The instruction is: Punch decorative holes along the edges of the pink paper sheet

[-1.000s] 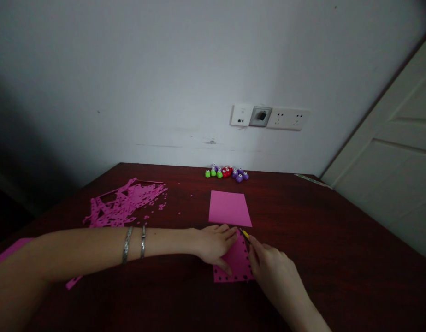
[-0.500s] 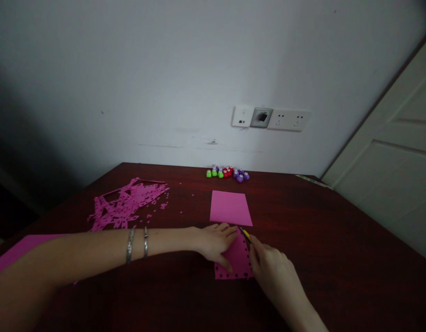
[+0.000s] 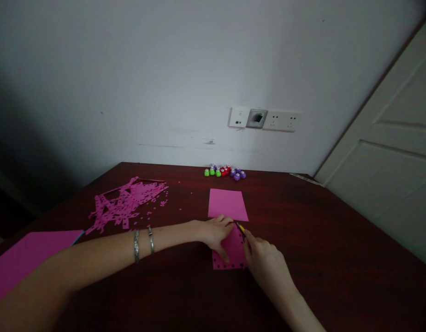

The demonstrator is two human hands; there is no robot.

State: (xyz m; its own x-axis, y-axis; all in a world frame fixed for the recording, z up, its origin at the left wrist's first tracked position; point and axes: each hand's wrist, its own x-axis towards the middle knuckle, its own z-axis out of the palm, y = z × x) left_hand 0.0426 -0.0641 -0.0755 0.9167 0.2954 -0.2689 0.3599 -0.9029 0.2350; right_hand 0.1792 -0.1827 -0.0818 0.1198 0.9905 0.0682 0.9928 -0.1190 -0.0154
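Note:
My left hand lies flat with spread fingers on a pink sheet, pressing it to the table. Dark holes run along the sheet's lower and right edges; my fingers hide part of its upper left. In my right hand is a yellow and black utility knife, its tip at the sheet's upper right edge. Just beyond my hands lies a plain pink square of paper.
Pink punched strips and bits are heaped at the left of the dark red table. A larger pink sheet lies near left. Several small green, red and purple punches stand by the wall, below white sockets.
The camera view has shifted slightly, and more of the large sheet at the left shows. Both hands keep about the same places on the holed sheet, the knife tip still at its upper right.

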